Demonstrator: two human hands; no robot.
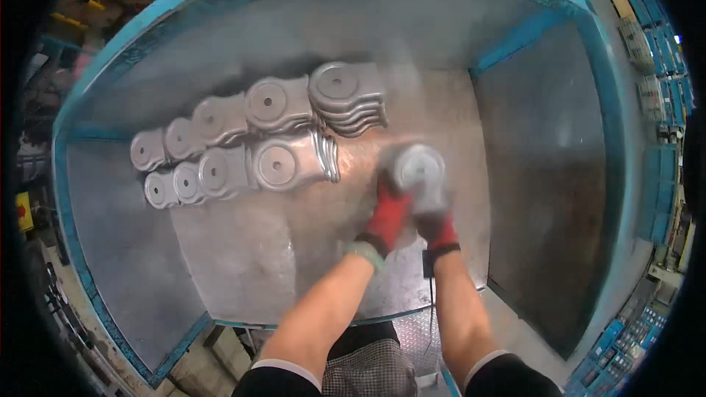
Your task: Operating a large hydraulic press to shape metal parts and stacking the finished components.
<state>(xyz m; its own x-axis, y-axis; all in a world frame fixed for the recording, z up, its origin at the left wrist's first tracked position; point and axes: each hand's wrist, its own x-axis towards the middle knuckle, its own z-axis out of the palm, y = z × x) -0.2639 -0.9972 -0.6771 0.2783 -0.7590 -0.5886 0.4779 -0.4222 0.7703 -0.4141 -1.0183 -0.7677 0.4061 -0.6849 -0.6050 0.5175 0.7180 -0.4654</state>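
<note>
A silvery stamped metal part with a round raised end is held between my two hands, right of the stacks and above the bin floor; it is slightly blurred. My left hand, in a red glove, grips its left side. At its near end is my right hand, also red-gloved and closed on it; some fingers are hidden. To the left, similar metal parts lie overlapped in two rows: a far row with a stack at its right end, and a nearer row ending in another stack.
Around the work stands a large metal bin with a teal rim and grey side walls, one of them the right wall. A thin dark cable hangs from my right wrist. Blue crates stand outside at the right.
</note>
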